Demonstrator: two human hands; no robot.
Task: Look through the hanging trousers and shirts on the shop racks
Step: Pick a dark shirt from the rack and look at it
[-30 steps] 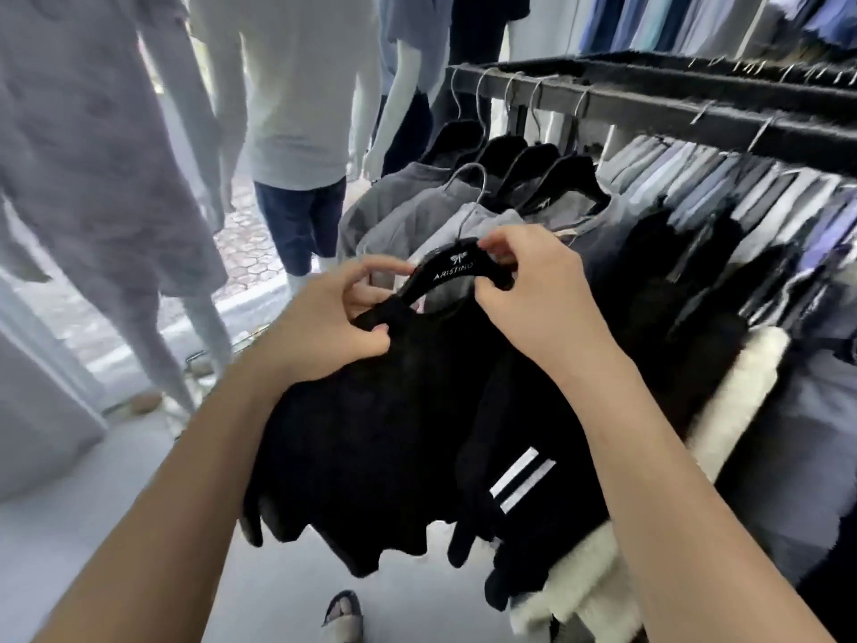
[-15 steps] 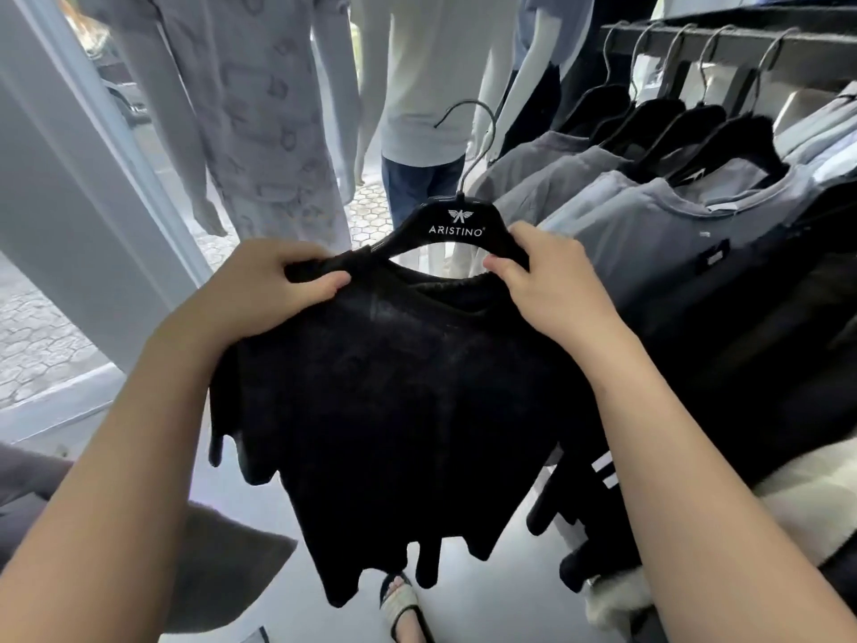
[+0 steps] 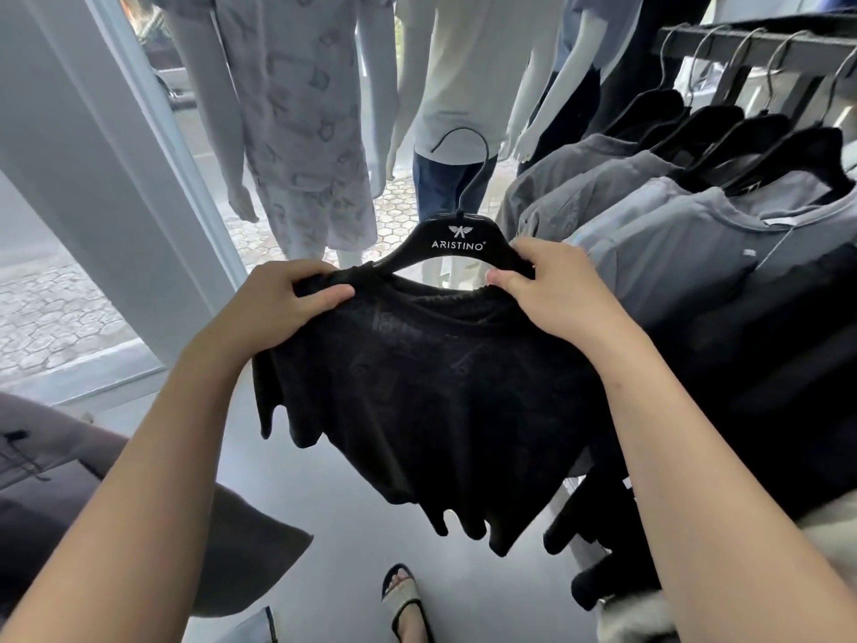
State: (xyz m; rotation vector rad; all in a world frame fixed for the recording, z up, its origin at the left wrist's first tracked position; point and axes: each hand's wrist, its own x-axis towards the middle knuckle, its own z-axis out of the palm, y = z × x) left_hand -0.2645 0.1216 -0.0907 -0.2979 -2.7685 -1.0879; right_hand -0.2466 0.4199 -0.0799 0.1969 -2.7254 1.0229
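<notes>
1. A black shirt (image 3: 431, 387) hangs on a black hanger (image 3: 457, 243) printed ARISTINO, held up off the rack, in front of the person.
2. The left hand (image 3: 283, 304) pinches the shirt's left shoulder, fingers closed on the cloth.
3. The right hand (image 3: 556, 290) grips the right shoulder and the hanger's arm, fingers curled shut.
4. To the right, grey shirts (image 3: 658, 225) hang on the rack (image 3: 742, 44).
5. Behind stand dressed mannequins (image 3: 297, 132) by the window.
6. A sandalled foot (image 3: 406, 601) shows on the floor below.
</notes>
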